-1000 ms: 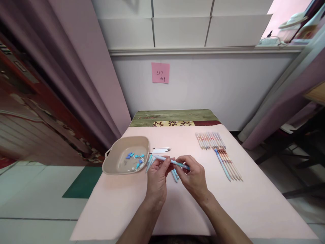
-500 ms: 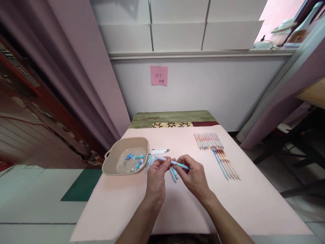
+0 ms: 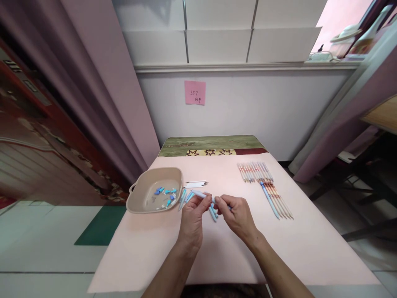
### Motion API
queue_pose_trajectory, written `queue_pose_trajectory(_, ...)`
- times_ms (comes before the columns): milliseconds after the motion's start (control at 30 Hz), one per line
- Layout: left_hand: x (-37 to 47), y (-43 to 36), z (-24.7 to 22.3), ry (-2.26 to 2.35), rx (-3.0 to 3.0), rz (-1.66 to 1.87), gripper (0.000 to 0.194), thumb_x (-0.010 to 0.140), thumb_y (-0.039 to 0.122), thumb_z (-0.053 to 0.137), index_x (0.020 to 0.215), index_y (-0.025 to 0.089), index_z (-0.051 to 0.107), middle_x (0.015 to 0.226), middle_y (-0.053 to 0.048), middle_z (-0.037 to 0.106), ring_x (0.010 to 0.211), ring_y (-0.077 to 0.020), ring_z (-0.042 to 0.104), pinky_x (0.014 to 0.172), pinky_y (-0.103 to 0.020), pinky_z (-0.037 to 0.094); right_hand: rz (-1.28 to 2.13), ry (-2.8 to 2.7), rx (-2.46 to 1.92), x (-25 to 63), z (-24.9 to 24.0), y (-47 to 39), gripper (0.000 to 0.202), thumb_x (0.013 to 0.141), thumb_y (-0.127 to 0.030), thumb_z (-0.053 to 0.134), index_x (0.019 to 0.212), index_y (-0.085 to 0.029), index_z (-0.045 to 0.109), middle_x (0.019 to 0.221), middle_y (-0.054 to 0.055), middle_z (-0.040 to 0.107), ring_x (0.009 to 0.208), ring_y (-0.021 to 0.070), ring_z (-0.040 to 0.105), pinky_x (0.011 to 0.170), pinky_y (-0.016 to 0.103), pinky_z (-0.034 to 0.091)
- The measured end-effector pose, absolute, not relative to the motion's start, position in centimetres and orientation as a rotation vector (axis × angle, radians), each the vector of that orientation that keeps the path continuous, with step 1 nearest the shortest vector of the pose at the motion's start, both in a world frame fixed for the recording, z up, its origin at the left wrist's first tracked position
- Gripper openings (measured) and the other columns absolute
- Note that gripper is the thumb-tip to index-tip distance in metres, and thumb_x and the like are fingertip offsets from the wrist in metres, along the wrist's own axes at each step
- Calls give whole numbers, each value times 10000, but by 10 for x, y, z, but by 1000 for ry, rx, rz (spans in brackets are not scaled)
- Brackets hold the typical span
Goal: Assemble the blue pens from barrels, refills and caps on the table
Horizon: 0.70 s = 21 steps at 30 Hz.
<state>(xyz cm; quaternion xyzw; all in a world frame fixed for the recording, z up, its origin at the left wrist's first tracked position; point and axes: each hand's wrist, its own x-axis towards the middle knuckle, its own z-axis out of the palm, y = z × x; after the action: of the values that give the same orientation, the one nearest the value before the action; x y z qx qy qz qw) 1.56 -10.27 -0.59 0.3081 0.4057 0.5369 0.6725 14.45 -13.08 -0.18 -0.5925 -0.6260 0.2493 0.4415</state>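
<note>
A light-blue pen is held above the middle of the table, slanting down from left to right. The left hand grips its body between thumb and fingers; the right hand is closed around the other end, thumb on top. The two hands are close together, with a few blue pen pieces lying beneath the gap.

Just left of the left hand, more blue pen tubes lie near the basin, whose handle side reaches the table's left edge. Thin refills lie beyond the hands, right beside the basin's rim.

On the right, a stretch of pink cover separates the right hand from the pens — an upper row and a lower row, both inside the right edge. More cover runs toward the near edge, crossed only by the forearms. Past the far edge — the wall.
</note>
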Motion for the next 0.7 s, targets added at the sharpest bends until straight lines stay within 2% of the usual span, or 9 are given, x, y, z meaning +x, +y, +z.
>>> queue_pose_trajectory(67, 15, -103, -7, 902, 659, 1202, 232, 619, 271, 822, 781, 141, 719, 739, -3, 675, 653, -90, 568, 658, -219, 442, 700, -1517, -1463, 147, -2, -130, 405, 921, -475, 473, 712, -205, 692, 575, 2, 645, 514, 130, 579, 526, 229, 418)
queue_pose_trajectory(133, 14, -101, -8, 903, 567, 1218, 243, 604, 263, 835, 778, 145, 714, 718, 15, 658, 634, -70, 558, 635, -197, 433, 796, -1387, -1385, 150, -5, -130, 370, 909, -504, 486, 995, -211, 694, 691, 13, 682, 561, 140, 603, 557, 238, 461)
queue_pose_trajectory(200, 13, -100, -10, 890, 450, 1224, 247, 594, 248, 844, 775, 155, 705, 694, 31, 641, 615, -61, 554, 606, -186, 427, 901, -1201, -1234, 152, -11, -130, 462, 915, -519, 463, 1255, -222, 563, 887, 46, 701, 641, 151, 630, 607, 263, 509)
queue_pose_trajectory(267, 14, -100, -10, 862, 343, 1208, 239, 596, 224, 844, 773, 164, 694, 681, 35, 637, 614, -67, 567, 589, -188, 433, 980, -1094, -1081, 151, -18, -130, 515, 892, -499, 524, 1337, -243, 487, 1096, 81, 668, 800, 179, 659, 706, 301, 544)
queue_pose_trajectory(367, 17, -103, -8, 823, 227, 1162, 206, 637, 194, 818, 795, 159, 689, 714, 14, 663, 633, -81, 596, 593, -197, 459, 998, -1136, -956, 144, -28, -128, 564, 814, -396, 680, 1336, -278, 505, 1293, 86, 586, 1123, 241, 587, 943, 387, 490)
queue_pose_trajectory(433, 20, -107, -6, 807, 184, 1123, 170, 678, 185, 790, 809, 150, 687, 729, 0, 675, 623, -84, 604, 576, -199, 465, 930, -1195, -928, 139, -32, -126, 443, 833, -353, 666, 1263, -279, 586, 1287, 76, 597, 1197, 248, 541, 1020, 424, 431)
queue_pose_trajectory(533, 24, -111, -4, 792, 124, 1089, 104, 738, 164, 743, 818, 147, 679, 719, -4, 676, 601, -84, 609, 543, -195, 461, 783, -1204, -952, 134, -32, -121, 206, 829, -332, 671, 1011, -246, 717, 1078, 70, 692, 1073, 238, 607, 967, 416, 464)
queue_pose_trajectory(600, 25, -113, -2, 787, 75, 1075, 57, 772, 147, 708, 818, 150, 673, 713, -4, 678, 594, -87, 614, 535, -197, 466, 692, -1132, -1022, 133, -30, -119, 120, 768, -320, 734, 839, -224, 726, 900, 55, 707, 918, 224, 642, 877, 390, 504)
queue_pose_trajectory(700, 28, -114, 3, 762, 6, 1074, 47, 818, 104, 643, 812, 143, 666, 728, -16, 685, 606, -86, 623, 556, -196, 486, 651, -1071, -1097, 131, -27, -120, 291, 645, -293, 822, 901, -218, 705, 920, 44, 690, 895, 223, 636, 848, 374, 511)
